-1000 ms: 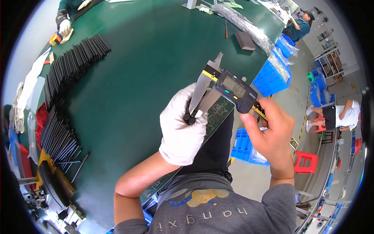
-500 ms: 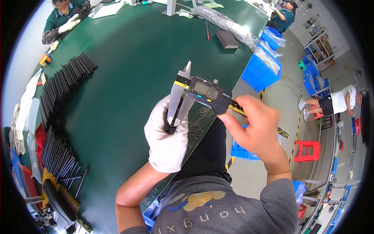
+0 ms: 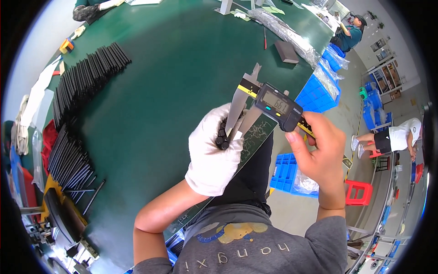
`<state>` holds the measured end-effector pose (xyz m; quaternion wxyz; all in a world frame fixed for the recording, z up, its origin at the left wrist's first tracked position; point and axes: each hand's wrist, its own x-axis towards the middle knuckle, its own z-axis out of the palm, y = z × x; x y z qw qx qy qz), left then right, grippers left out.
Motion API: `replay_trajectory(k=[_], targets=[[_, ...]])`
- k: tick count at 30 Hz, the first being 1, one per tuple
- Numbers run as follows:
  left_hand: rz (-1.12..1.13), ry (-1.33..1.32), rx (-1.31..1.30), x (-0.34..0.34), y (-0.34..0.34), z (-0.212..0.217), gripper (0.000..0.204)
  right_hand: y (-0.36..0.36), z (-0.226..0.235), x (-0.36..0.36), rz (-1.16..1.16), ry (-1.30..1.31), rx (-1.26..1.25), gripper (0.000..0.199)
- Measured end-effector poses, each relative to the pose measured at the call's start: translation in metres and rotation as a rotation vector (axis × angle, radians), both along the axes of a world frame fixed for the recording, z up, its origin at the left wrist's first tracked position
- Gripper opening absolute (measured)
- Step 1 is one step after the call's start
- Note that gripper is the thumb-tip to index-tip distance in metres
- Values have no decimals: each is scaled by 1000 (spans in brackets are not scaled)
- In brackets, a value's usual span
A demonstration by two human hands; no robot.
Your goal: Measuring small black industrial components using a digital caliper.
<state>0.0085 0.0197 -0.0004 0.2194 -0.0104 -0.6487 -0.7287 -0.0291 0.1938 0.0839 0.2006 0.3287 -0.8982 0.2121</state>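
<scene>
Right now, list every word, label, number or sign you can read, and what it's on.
I leave wording and figures unquoted.
Digits: on the grey display of the black caliper.
Small pale lettering: on the caliper's body, beside the display.
Pale letters: across the grey shirt, upside down.
Scale marks: on the caliper's yellow-and-black beam, too small to read.

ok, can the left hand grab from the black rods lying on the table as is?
Probably not as is: the left hand has its grip taken by a few held rods, with the caliper right at them. Nothing seems to block the path to the laid-out rods, though.
</scene>
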Motion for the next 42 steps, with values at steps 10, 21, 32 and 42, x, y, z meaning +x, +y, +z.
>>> replay_trajectory(k=[10,21,32,42], targets=[[5,0,-21,0,1,2,35,0,-2,0,-48,-11,0,29],[4,-27,-56,4,0,1,30,2,-4,-2,-45,35,-11,30],[6,-12,-38,0,5,2,27,2,0,-1,15,-7,-1,28],[21,-20,-85,-2,5,12,14,-4,8,-14,70,91,26,30]])
